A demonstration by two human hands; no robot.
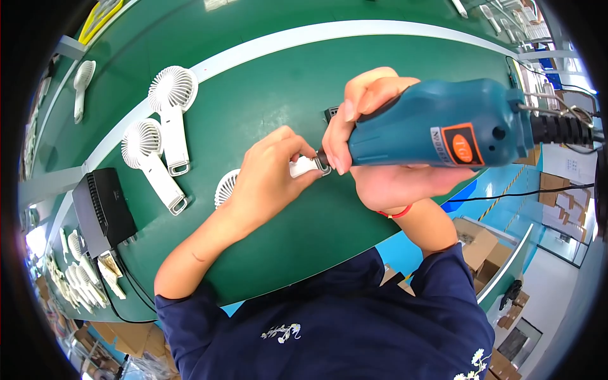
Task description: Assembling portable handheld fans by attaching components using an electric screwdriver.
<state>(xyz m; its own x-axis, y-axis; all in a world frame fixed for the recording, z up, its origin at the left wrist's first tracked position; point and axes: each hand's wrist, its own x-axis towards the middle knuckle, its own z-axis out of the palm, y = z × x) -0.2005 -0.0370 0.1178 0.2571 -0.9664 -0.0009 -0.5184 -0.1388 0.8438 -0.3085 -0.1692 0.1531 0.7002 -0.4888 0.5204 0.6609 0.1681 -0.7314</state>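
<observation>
My right hand (373,126) is wrapped round a teal electric screwdriver (418,130), held nearly level with its cable running off to the right. The tool's dark tip meets the end of a white handheld fan (227,188) lying on the green table. My left hand (269,174) pinches that fan by its handle, close to the tip, and covers most of it; the round caged head shows past the wrist. Whatever the tip touches is too small to make out. To the left lie two more white handheld fans, one (172,95) farther off and one (144,145) nearer.
A black box (104,212) with cables stands on the table's left side. Several white fans (79,278) lie beyond it at lower left. Another fan (83,88) rests past the white strip (329,30). A small dark block (331,113) sits behind my right hand. Cardboard boxes (478,247) stand at right.
</observation>
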